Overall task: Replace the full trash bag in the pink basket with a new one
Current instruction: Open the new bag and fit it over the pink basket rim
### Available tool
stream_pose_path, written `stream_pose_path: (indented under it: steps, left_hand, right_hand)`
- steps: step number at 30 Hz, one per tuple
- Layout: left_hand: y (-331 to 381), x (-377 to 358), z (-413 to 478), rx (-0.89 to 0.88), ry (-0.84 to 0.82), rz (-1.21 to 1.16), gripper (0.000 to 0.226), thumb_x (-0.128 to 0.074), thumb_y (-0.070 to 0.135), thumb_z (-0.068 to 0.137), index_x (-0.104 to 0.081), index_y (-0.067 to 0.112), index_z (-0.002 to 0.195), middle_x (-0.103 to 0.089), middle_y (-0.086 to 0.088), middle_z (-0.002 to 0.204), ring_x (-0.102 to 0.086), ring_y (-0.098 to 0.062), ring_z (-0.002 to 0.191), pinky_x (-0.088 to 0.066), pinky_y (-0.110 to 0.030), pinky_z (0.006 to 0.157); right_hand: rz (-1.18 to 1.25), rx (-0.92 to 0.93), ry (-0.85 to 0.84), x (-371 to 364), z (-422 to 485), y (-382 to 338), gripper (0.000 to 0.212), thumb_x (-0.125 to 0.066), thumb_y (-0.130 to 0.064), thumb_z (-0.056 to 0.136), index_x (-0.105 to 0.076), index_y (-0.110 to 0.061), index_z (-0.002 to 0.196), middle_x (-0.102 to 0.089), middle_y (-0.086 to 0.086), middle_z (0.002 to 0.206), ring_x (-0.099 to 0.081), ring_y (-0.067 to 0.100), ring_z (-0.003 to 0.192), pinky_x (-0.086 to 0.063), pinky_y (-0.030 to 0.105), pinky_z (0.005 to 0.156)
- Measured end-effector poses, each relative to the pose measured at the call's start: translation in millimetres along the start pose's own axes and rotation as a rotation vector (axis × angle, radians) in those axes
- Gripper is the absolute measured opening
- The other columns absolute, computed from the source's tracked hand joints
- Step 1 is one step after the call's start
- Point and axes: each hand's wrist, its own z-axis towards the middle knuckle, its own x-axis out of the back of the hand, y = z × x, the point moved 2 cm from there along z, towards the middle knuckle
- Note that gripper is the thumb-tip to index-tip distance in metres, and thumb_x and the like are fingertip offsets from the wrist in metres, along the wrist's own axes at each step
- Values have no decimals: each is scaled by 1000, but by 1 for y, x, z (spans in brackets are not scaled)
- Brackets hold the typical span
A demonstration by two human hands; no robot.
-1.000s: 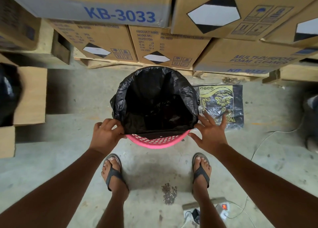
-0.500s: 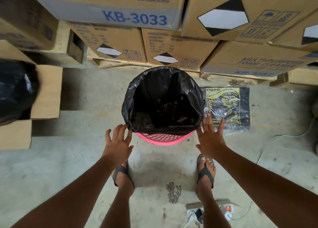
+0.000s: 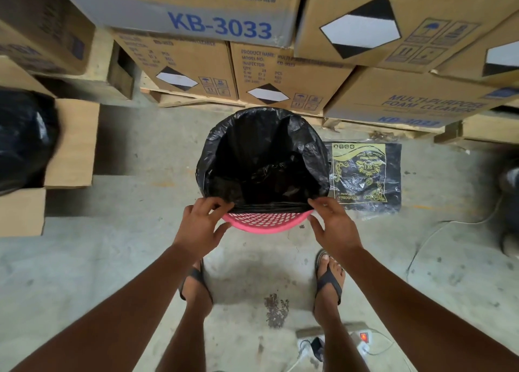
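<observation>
The pink basket (image 3: 266,224) stands on the concrete floor in front of my feet. A black trash bag (image 3: 264,158) lines it, its mouth folded over the rim on the far and side edges. Along the near rim the bag's edge is stretched in a tight band. My left hand (image 3: 200,225) pinches that edge at the left of the near rim. My right hand (image 3: 332,225) pinches it at the right. A full black bag (image 3: 25,138) sits in an open carton at the far left.
A flat pack of black bags with gold print (image 3: 365,175) lies right of the basket. Stacked cartons on wooden pallets (image 3: 280,74) stand close behind it. A power strip (image 3: 362,340) with cables lies by my right foot. A white cord (image 3: 449,225) crosses the floor at right.
Half a second ago both hands were spread open just below the rim. Now they have risen and closed their fingers on the bag's near edge.
</observation>
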Motion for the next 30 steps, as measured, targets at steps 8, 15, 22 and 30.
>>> stream_pose_path:
  steps: [8,15,22,30]
  left_hand:
    - [-3,-4,11,11,-93,65,42,-86,26,67,-74,29,107,-71,6,102,-56,-26,103,-41,-45,82]
    - [-8,-10,5,-109,15,-32,14,-61,23,84,-75,24,87,-71,4,87,-63,-27,85,-47,-39,68]
    - [-8,-13,-7,-42,-11,-210,20,-60,24,90,-77,12,88,-60,-16,102,-62,-30,92,-50,-25,83]
    - [-6,-22,-6,237,-155,-419,10,-67,7,87,-63,3,95,-48,-7,104,-50,-22,92,-43,-19,83]
  right_hand:
    - [49,98,-50,-10,8,8,27,-72,-21,86,-73,-17,113,-62,6,111,-67,22,87,-62,36,66]
    - [129,211,-44,-18,11,13,8,-74,-9,84,-73,-12,91,-65,10,93,-67,28,76,-59,36,64]
    - [90,271,-45,-30,-13,20,14,-69,-13,86,-72,-12,100,-59,14,100,-58,23,99,-31,62,113]
    - [-205,108,-195,-31,-5,2,4,-69,-29,85,-74,-30,85,-63,3,87,-64,29,72,-56,40,69]
